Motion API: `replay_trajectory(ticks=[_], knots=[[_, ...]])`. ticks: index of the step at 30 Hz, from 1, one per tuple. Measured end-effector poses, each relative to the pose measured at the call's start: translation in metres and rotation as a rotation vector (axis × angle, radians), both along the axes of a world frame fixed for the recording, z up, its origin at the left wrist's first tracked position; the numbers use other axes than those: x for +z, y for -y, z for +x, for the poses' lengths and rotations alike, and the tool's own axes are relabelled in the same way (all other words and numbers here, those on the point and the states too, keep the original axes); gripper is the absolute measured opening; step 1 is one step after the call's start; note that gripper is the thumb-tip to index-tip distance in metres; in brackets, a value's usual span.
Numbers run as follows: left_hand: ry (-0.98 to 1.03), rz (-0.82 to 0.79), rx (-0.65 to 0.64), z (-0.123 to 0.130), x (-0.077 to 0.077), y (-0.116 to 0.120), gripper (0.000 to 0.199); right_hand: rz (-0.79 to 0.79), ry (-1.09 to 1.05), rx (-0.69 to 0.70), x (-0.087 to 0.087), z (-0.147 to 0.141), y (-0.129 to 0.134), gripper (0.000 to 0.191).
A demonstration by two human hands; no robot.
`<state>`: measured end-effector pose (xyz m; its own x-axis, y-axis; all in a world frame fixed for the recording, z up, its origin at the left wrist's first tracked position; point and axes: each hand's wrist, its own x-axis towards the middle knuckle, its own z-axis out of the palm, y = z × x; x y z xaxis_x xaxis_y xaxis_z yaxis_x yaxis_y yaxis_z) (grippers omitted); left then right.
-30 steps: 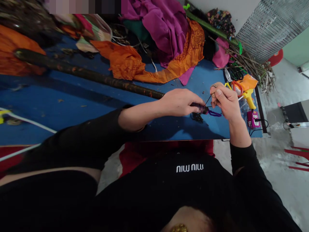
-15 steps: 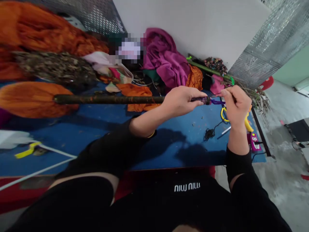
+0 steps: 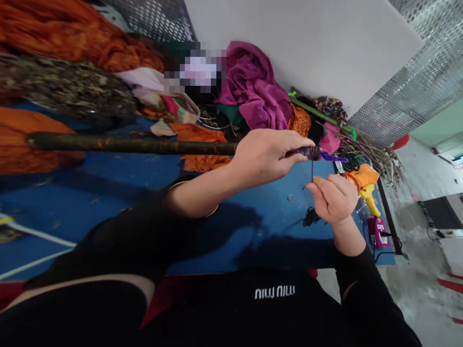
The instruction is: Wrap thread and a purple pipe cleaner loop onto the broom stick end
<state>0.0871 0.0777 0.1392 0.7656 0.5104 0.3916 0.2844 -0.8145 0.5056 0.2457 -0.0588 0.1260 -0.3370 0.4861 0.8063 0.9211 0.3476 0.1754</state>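
A long dark stick (image 3: pixel 144 144) lies level above the blue table, and my left hand (image 3: pixel 267 154) is closed round its right end. Dark cord (image 3: pixel 314 153) is wound round that tip, next to a purple strip (image 3: pixel 333 157) sticking out to the right. Below and right of the tip, my right hand (image 3: pixel 334 197) pinches the cord, which runs taut down from the winding. A loose tangle of black cord (image 3: pixel 311 217) rests on the table beneath.
Behind the stick are magenta cloth (image 3: pixel 253 91), orange cloth (image 3: pixel 79 33) and dried leaves (image 3: pixel 72 89). A yellow glue gun (image 3: pixel 369 198), a purple power strip (image 3: pixel 378 232) and thin twigs (image 3: pixel 383 166) are on the right. The blue table's (image 3: pixel 289 250) front edge is near my body.
My right hand has moved down from beside the tip, pulling the cord below the stick. The stick's far left end now appears further left, and the view has shifted slightly.
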Motion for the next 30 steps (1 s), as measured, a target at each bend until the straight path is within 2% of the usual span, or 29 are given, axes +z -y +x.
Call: replay_trajectory(ticks=[5,8,10,12,14,16,18,21,24,30], knots=[[0.013,-0.025,-0.014,-0.008,0.009,0.0,0.042,-0.019,0.14,0.018,-0.002,0.001,-0.004,0.032],[0.02,-0.052,-0.034,-0.009,0.011,0.0,0.041,-0.001,0.106,0.082,-0.001,0.003,-0.004,0.025],[0.028,-0.062,-0.05,-0.009,0.012,0.0,0.042,0.006,-0.016,0.204,-0.001,0.002,-0.003,0.02],[0.031,-0.062,-0.061,-0.008,0.012,0.0,0.042,-0.051,-0.16,0.39,-0.003,-0.001,-0.004,0.02],[0.017,-0.059,-0.054,-0.008,0.012,0.0,0.043,-0.161,-0.316,0.575,-0.006,-0.007,-0.006,0.027],[-0.005,-0.054,-0.043,-0.007,0.011,0.001,0.043,-0.181,-0.495,0.675,-0.011,-0.013,-0.01,0.038],[-0.013,-0.045,-0.038,-0.007,0.009,0.001,0.043,-0.102,-0.668,0.682,-0.015,-0.019,-0.013,0.045],[-0.003,-0.029,-0.051,-0.005,0.007,0.003,0.042,0.022,-0.819,0.608,-0.017,-0.025,-0.014,0.047],[-0.011,-0.029,-0.066,-0.003,0.006,0.004,0.041,0.071,-0.82,0.538,-0.016,-0.028,-0.011,0.048],[-0.097,-0.074,-0.028,-0.002,0.009,0.007,0.041,0.142,-0.834,0.544,-0.015,-0.031,-0.01,0.043]])
